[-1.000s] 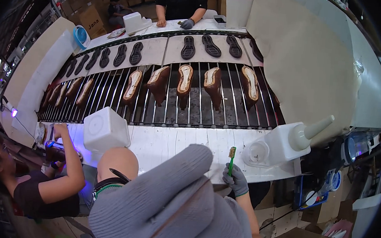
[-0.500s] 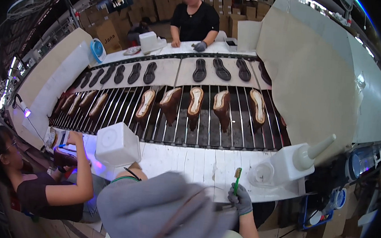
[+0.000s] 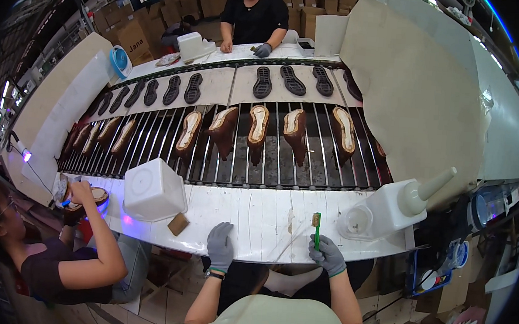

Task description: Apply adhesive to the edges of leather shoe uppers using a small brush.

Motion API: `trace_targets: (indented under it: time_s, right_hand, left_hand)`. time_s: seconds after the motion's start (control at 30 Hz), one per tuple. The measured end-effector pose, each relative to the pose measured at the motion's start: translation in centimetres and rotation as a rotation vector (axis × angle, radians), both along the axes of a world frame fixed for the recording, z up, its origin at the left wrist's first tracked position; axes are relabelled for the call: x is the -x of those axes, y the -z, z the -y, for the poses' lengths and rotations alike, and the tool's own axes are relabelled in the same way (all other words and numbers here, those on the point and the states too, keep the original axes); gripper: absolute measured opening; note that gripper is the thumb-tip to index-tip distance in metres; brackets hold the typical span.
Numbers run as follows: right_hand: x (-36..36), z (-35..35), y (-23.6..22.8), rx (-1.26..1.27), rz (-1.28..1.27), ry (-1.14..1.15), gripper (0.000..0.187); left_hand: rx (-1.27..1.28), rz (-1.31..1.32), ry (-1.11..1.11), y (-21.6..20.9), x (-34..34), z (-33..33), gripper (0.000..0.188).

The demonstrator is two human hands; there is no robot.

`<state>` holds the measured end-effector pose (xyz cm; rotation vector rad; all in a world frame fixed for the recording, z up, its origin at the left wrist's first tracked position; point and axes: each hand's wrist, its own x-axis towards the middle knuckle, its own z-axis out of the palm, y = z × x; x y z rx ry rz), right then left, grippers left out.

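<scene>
In a grey work glove, my left hand (image 3: 220, 247) lies at the near edge of the white tabletop, fingers stretched out and holding nothing. My right hand (image 3: 327, 257), gloved the same way, is closed around the handle of a green toothbrush (image 3: 317, 230). Its brown-stained bristle head points up, away from me. Right of the brush stands a white plastic squeeze bottle (image 3: 395, 204) with a long nozzle, joined to a small open cup (image 3: 358, 220). A small brown block (image 3: 178, 224) rests left of my left hand, beside an upturned white container (image 3: 155, 191).
Across the roller conveyor (image 3: 270, 178), brown shoe uppers (image 3: 258, 127) stand sole-side up; black soles (image 3: 263, 82) line a shelf behind them. A co-worker (image 3: 72, 257) at left handles a shoe upper; another person (image 3: 256, 15) stands opposite. Tall beige boards (image 3: 418, 83) flank the right side.
My left hand, blurred and close to the camera before, has come down to the table edge. The toothbrush stays in my right hand. The whole view has shifted slightly.
</scene>
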<state>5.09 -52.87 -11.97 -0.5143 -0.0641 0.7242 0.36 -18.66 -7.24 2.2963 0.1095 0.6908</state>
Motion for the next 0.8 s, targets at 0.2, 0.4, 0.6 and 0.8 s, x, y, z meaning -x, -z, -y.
trace_targets:
  time_s: [0.2, 0.4, 0.6, 0.8]
  right_hand:
    - [0.3, 0.0, 0.1, 0.065, -0.007, 0.072, 0.036]
    - [0.3, 0.0, 0.1, 0.039, 0.001, 0.110, 0.035]
    - [-3.0, -4.3, -5.4, 0.571, 0.058, 0.206, 0.036]
    - [-12.6, -4.1, -6.8, 1.046, 0.175, 0.664, 0.031]
  left_hand:
    - [-0.150, 0.019, 0.004, 1.0, 0.5, 0.0, 0.035]
    - [-0.164, 0.003, -0.007, 1.4, 0.2, 0.3, 0.030]
    - [-0.185, 0.001, -0.051, 1.3, 0.1, 0.1, 0.028]
    - [-0.245, -0.057, 0.086, 0.8, -0.2, 1.8, 0.026]
